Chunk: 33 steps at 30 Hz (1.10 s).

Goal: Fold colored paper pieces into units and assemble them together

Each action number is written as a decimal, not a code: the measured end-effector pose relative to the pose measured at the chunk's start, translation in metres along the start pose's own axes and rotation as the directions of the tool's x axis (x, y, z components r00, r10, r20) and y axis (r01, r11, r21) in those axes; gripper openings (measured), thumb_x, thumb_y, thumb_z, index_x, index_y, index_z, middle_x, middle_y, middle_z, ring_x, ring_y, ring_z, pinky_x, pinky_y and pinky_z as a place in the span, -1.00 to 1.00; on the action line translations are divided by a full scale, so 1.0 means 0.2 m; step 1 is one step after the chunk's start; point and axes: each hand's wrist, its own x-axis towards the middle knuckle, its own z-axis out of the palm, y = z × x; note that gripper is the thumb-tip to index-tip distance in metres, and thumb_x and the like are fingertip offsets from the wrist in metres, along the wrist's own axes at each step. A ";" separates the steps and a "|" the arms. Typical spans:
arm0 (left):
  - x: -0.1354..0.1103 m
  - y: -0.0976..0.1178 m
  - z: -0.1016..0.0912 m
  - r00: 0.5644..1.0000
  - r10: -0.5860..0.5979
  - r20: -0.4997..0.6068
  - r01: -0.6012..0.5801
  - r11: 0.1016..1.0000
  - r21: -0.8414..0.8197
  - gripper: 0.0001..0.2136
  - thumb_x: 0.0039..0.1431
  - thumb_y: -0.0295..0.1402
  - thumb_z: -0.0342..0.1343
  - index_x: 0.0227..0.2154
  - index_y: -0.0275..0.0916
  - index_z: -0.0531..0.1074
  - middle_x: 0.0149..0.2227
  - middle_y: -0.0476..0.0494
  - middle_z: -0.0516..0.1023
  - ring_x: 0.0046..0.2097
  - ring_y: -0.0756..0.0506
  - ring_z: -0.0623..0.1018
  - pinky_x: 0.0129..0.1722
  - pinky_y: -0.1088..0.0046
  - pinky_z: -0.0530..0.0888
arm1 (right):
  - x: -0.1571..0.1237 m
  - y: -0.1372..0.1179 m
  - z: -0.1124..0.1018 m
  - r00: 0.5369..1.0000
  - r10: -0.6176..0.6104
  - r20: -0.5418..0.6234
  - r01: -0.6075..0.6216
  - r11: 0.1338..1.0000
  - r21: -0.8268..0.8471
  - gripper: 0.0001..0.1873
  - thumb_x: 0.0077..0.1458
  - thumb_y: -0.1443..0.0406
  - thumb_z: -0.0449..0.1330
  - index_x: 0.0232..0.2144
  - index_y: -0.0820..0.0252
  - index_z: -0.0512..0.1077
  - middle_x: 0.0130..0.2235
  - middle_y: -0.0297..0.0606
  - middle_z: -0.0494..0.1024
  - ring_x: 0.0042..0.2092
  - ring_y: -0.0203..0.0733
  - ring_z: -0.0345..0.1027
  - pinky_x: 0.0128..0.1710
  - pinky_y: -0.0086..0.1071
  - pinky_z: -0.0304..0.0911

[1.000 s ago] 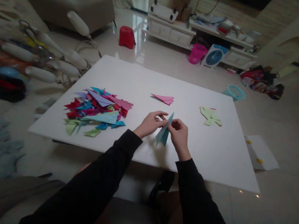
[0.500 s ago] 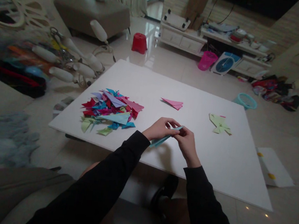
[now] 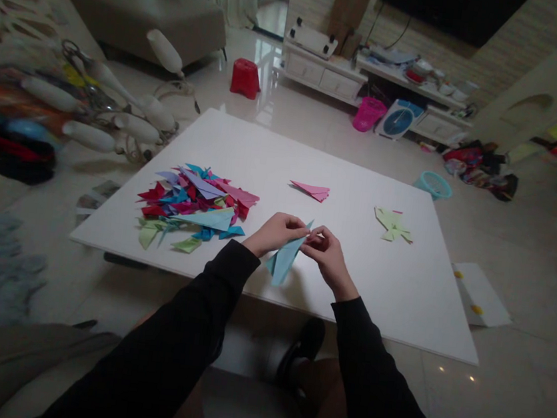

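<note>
Single head-worn view, forward and down, close above the white table (image 3: 265, 147).

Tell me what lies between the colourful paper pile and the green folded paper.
In the head view: the pink folded paper, slightly farther back, and nearer, the left hand and right hand holding a blue folded paper.

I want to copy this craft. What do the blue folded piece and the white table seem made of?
The blue folded piece looks like thin matte paper: sharp creases, pointed tip. The white table has a hard, smooth top, perhaps laminate or painted board; even white, no grain.
</note>
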 end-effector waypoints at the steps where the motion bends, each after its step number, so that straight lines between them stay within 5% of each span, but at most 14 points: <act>1: 0.00 0.01 -0.01 0.999 0.014 -0.040 -0.015 1.000 -0.021 -0.75 0.02 -0.19 0.34 -0.44 -0.32 0.57 -0.46 -0.06 0.54 -0.39 -0.01 0.46 -0.33 0.47 0.37 | 0.00 0.00 0.01 0.999 0.022 0.026 -0.022 1.000 0.009 -0.62 -0.13 0.17 0.48 -0.34 0.11 0.38 -0.39 -0.42 0.54 -0.32 -0.27 0.42 -0.22 -0.34 0.34; 4: 0.01 0.02 -0.02 0.978 0.067 -0.198 -0.083 0.994 -0.074 -0.73 0.00 -0.17 0.35 -0.43 -0.30 0.54 -0.45 -0.02 0.50 -0.40 0.02 0.43 -0.36 0.49 0.35 | -0.01 -0.01 0.04 0.996 0.075 0.052 -0.072 0.996 -0.051 -0.64 -0.03 0.07 0.40 -0.25 0.14 0.49 -0.41 -0.38 0.55 -0.34 -0.25 0.41 -0.23 -0.31 0.35; 8: 0.01 0.02 -0.04 0.940 0.082 -0.332 -0.118 0.989 -0.088 -0.71 -0.02 -0.14 0.36 -0.44 -0.27 0.50 -0.47 0.01 0.47 -0.43 0.04 0.41 -0.43 0.52 0.31 | -0.03 -0.01 0.04 0.998 0.062 0.019 -0.057 0.980 -0.192 -0.67 -0.03 0.05 0.39 -0.40 0.21 0.54 -0.49 -0.37 0.50 -0.42 -0.28 0.33 -0.33 -0.34 0.28; 13: -0.03 0.02 -0.06 0.921 0.101 -0.376 -0.132 0.990 -0.055 -0.74 0.03 -0.18 0.33 -0.50 -0.26 0.44 -0.56 0.03 0.42 -0.49 0.04 0.43 -0.49 0.53 0.31 | -0.06 0.01 -0.02 0.999 0.019 -0.041 -0.029 0.964 -0.266 -0.70 0.01 0.08 0.34 -0.37 0.22 0.56 -0.49 -0.38 0.49 -0.46 -0.31 0.28 -0.43 -0.38 0.18; 17: -0.05 0.01 -0.06 0.902 0.064 -0.427 -0.098 0.993 -0.059 -0.75 0.03 -0.26 0.35 -0.51 -0.26 0.40 -0.60 0.03 0.44 -0.53 0.03 0.49 -0.49 0.54 0.38 | -0.08 0.01 -0.08 0.995 -0.046 -0.091 0.009 0.929 -0.371 -0.72 -0.02 0.13 0.34 -0.31 0.20 0.54 -0.43 -0.34 0.54 -0.39 -0.23 0.39 -0.33 -0.31 0.31; 20: -0.05 0.01 -0.02 0.881 0.003 -0.472 -0.061 0.992 -0.109 -0.73 0.05 -0.32 0.34 -0.53 -0.26 0.34 -0.59 0.03 0.45 -0.52 0.01 0.55 -0.47 0.53 0.47 | -0.11 -0.01 -0.09 0.944 -0.267 -0.191 0.093 0.774 -0.626 -0.77 0.05 0.14 0.31 -0.30 0.17 0.52 -0.29 -0.21 0.59 -0.24 -0.10 0.46 -0.22 -0.20 0.36; 23: -0.04 0.01 0.04 0.880 -0.053 -0.472 -0.030 0.986 -0.166 -0.77 0.11 -0.42 0.26 -0.54 -0.25 0.30 -0.58 0.00 0.48 -0.51 -0.02 0.59 -0.47 0.52 0.50 | -0.14 0.00 -0.07 0.887 -0.456 -0.071 0.219 0.550 -0.806 -0.76 0.11 0.13 0.31 -0.22 0.13 0.51 -0.17 -0.13 0.58 -0.11 -0.01 0.43 -0.14 -0.15 0.36; 28: -0.01 0.02 0.07 0.882 -0.155 -0.445 0.052 0.971 -0.235 -0.81 0.10 -0.53 0.16 -0.56 -0.26 0.31 -0.61 -0.03 0.49 -0.53 -0.03 0.59 -0.51 0.53 0.49 | -0.11 0.05 -0.04 0.833 -0.546 0.089 0.292 0.298 -0.909 -0.86 0.26 0.27 0.16 -0.23 0.08 0.53 -0.24 -0.13 0.59 -0.16 0.02 0.38 -0.14 -0.12 0.32; 33: 0.02 0.02 -0.01 0.877 -0.240 -0.415 0.118 0.947 -0.298 -0.82 0.10 -0.51 0.13 -0.58 -0.27 0.33 -0.61 -0.07 0.50 -0.58 -0.03 0.55 -0.54 0.51 0.46 | 0.02 0.01 -0.05 0.802 -0.568 0.183 0.273 0.076 -0.959 -0.79 0.30 0.30 0.12 -0.23 0.07 0.58 -0.29 -0.15 0.62 -0.18 0.03 0.35 -0.16 -0.12 0.28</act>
